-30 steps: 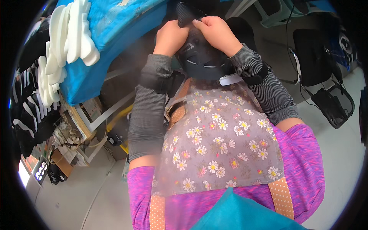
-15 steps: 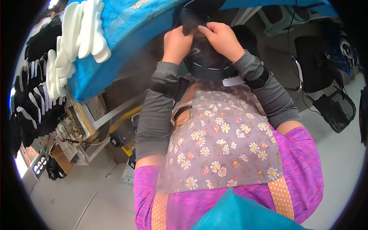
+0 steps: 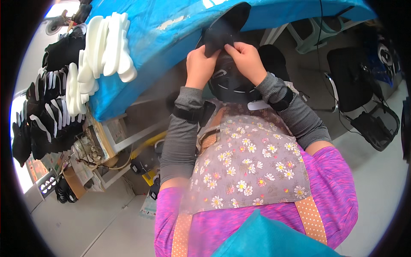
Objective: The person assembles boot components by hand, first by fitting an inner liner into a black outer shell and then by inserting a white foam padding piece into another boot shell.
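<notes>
Both hands are at the front edge of the blue-covered table [image 3: 171, 38], gripping the near end of a black shoe upper [image 3: 227, 28]. Its far end is smooth and rounded and rests over the table's edge. My left hand [image 3: 200, 66] pinches the left side, fingers curled and partly hidden behind the dark material. On the right side, my right hand [image 3: 247, 63] holds it with thumb and fingers closed together. Below the hands is a dark rounded thing [image 3: 231, 79] with pale curved marks; its kind is unclear.
White sole-shaped pieces [image 3: 111, 47] are piled on the table's left corner. Beyond them hang or lie many black shoe uppers [image 3: 51, 115] with white strips. A black chair [image 3: 349, 77] stands at right, near a pale green stool [image 3: 314, 34]. A cable [image 3: 322, 25] hangs from the table.
The upper has turned so its smooth, rounded far end shows more, and both hands are slightly lower in the picture. The whole view has shifted a little, with the table appearing lower.
</notes>
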Demonstrator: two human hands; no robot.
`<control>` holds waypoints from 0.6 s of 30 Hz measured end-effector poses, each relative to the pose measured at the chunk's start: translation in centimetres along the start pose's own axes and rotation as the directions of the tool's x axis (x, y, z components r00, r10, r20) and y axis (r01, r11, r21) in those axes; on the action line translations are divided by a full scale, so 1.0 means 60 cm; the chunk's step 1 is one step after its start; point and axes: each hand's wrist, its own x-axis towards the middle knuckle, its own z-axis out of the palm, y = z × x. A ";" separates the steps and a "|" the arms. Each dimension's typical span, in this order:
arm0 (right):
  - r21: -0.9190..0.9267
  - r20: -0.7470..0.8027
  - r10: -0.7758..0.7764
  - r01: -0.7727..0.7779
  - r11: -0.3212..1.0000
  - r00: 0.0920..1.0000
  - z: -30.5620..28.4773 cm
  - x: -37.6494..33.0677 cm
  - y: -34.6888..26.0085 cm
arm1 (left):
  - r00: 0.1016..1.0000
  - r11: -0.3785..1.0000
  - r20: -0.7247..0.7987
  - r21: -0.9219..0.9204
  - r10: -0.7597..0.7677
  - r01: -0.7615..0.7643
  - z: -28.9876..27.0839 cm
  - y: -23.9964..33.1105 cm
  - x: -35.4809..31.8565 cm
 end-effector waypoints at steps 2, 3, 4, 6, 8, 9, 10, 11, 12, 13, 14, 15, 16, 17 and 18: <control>0.065 -0.037 0.000 0.002 0.998 0.999 -0.003 -0.006 0.007 | 0.999 0.999 -0.036 0.044 0.006 -0.004 -0.001 0.031 -0.011; 0.103 -0.050 -0.002 0.007 0.995 0.999 -0.002 0.002 0.008 | 0.999 0.999 -0.034 0.045 -0.004 0.006 0.001 0.030 -0.005; 0.138 -0.032 0.044 -0.039 0.990 0.999 -0.004 0.002 0.010 | 0.999 0.991 -0.015 0.129 -0.028 0.030 0.005 0.028 0.003; 0.068 -0.021 0.041 -0.039 0.997 0.999 0.000 0.006 0.015 | 0.997 0.974 0.026 0.219 -0.070 0.063 0.008 0.023 0.011; -0.056 0.017 0.067 -0.066 0.996 0.998 0.000 0.015 0.021 | 0.989 0.975 0.080 0.198 -0.123 0.105 0.015 0.009 0.028; -0.059 0.025 0.079 -0.078 0.995 0.997 0.003 0.012 0.020 | 0.978 0.972 0.118 0.182 -0.170 0.147 0.016 -0.004 0.032; -0.042 0.018 0.115 -0.114 0.993 0.993 0.007 0.009 0.021 | 0.972 0.976 0.143 0.139 -0.185 0.165 0.018 -0.015 0.039; -0.025 0.011 0.148 -0.148 0.989 0.989 0.011 0.008 0.022 | 0.970 0.975 0.145 0.136 -0.195 0.176 0.023 -0.024 0.043; -0.030 0.016 0.159 -0.159 0.987 0.987 0.012 0.006 0.023 | 0.968 0.983 0.173 0.041 -0.183 0.179 0.027 -0.024 0.044; 0.000 -0.016 0.157 -0.157 0.988 0.987 0.014 0.006 0.024 | 0.966 0.982 0.195 -0.055 -0.167 0.181 0.030 -0.023 0.044; 0.029 -0.048 0.151 -0.150 0.988 0.987 0.014 0.005 0.022 | 0.963 0.968 0.205 -0.140 -0.175 0.206 0.033 -0.026 0.045; 0.028 -0.044 0.141 -0.140 0.990 0.989 0.015 0.005 0.020 | 0.965 0.969 0.196 -0.143 -0.172 0.202 0.034 -0.030 0.045; -0.002 -0.062 0.113 -0.113 0.994 0.992 0.016 0.003 0.021 | 0.970 0.972 0.178 -0.136 -0.166 0.192 0.036 -0.034 0.041; -0.031 -0.079 0.080 -0.082 0.996 0.994 0.018 0.000 0.020 | 0.975 0.975 0.158 -0.128 -0.158 0.179 0.038 -0.037 0.035; -0.020 -0.089 0.067 -0.069 0.997 0.994 0.023 -0.006 0.015 | 0.985 0.976 0.106 -0.153 -0.137 0.152 0.043 -0.057 0.029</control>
